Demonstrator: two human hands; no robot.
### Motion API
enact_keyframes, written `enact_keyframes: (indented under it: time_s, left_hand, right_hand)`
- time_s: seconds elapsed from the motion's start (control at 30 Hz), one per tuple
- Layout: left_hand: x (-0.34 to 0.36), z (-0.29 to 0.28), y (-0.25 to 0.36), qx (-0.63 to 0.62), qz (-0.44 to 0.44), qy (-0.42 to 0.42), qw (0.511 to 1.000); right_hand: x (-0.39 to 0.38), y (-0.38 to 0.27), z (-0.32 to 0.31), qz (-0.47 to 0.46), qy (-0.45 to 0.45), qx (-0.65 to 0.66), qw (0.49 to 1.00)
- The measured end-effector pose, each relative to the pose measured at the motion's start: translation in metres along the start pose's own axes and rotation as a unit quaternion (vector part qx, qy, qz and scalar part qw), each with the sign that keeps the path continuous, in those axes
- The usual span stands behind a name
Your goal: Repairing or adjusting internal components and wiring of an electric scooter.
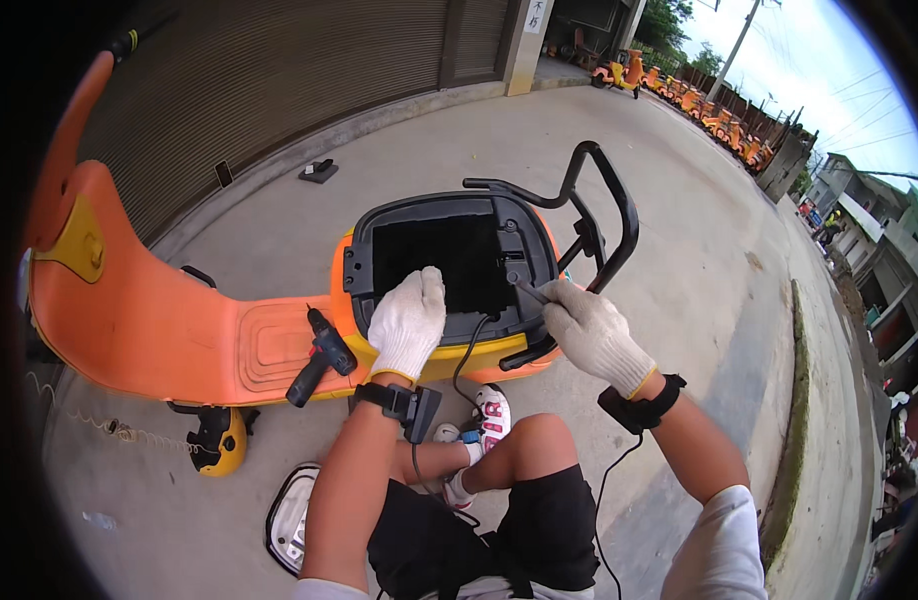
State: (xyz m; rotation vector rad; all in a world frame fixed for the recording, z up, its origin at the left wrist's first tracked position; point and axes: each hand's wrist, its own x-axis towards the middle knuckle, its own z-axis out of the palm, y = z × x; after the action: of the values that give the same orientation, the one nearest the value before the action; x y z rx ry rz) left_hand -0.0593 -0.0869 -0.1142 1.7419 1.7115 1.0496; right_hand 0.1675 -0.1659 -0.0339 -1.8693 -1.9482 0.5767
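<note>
An orange and yellow scooter stands before me, its black under-seat compartment uncovered. My left hand, in a white knit glove, hovers over the compartment's near edge. Its fingers are pressed together, and what they may hold is hidden. At the compartment's right side my right hand, gloved the same way, is closed on a short grey tool. That tool's tip is by the inner rim; its exact kind is unclear. A cordless drill lies on the orange footboard. A black cable hangs over the near rim.
A black tubular rack rises behind the compartment. On the pavement are a small dark object near the shutter and a white and black part by my legs. A yellow helmet sits below the footboard. Orange scooters line the far wall.
</note>
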Motion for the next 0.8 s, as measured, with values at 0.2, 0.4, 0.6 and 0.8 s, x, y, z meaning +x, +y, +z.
enact_keyframes:
  time_s: [0.2, 0.4, 0.6, 0.8]
  left_hand:
    - [-0.013, 0.018, 0.005, 0.168, 0.084, 0.066, 0.98]
    - [-0.013, 0.015, -0.001, 0.157, 0.112, 0.074, 0.978]
    - [-0.015, 0.018, -0.001, 0.15, 0.118, 0.089, 0.978]
    - [-0.012, 0.02, 0.001, 0.154, 0.132, 0.109, 0.973]
  right_hand:
    - [0.063, -0.003, 0.014, -0.003, 0.102, -0.246, 0.964]
    - [0.099, -0.001, 0.021, 0.018, 0.119, -0.306, 0.944]
    - [0.112, 0.011, 0.019, 0.018, 0.109, -0.306, 0.946]
    - [0.116, 0.015, 0.017, -0.032, 0.123, -0.327, 0.937]
